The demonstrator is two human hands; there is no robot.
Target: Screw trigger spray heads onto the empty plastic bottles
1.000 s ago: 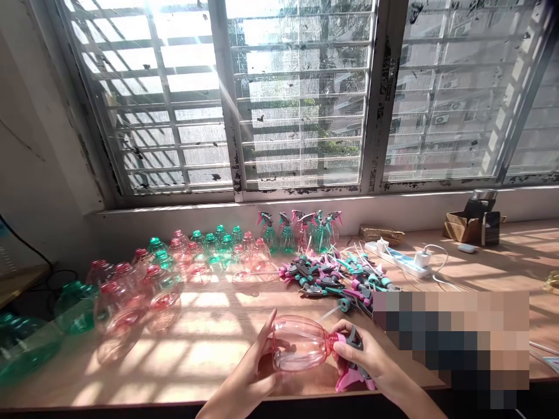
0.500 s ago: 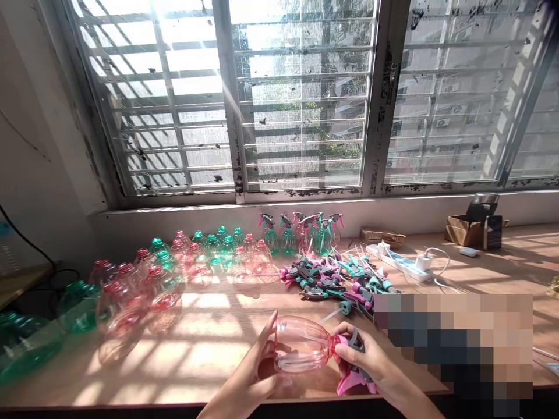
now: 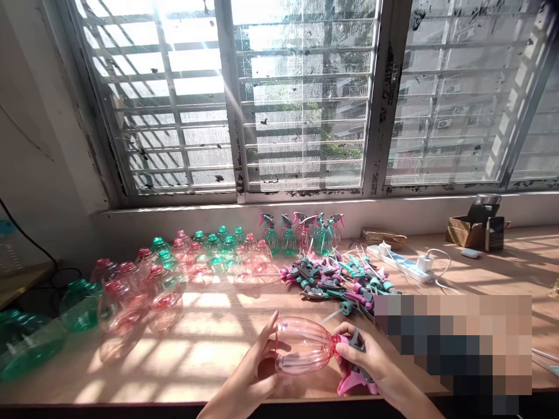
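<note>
A clear pink plastic bottle point(image 3: 303, 344) lies on its side just above the near edge of the wooden table point(image 3: 209, 337). My left hand point(image 3: 257, 372) cups its base with the fingers wrapped around it. My right hand point(image 3: 364, 358) is closed on the grey and pink spray trigger head point(image 3: 356, 378) seated at the bottle's neck. A thin tube runs inside the bottle.
Empty pink and green bottles point(image 3: 174, 267) crowd the table's left and back. Finished spray bottles point(image 3: 301, 233) stand by the window sill. A heap of loose trigger heads point(image 3: 336, 279) lies in the middle. A power strip point(image 3: 399, 262) and cardboard box point(image 3: 474, 230) sit to the right.
My hands and the bottle stay in nearly the same place; the right hand has shifted slightly on the trigger head. The view has tilted a little.
</note>
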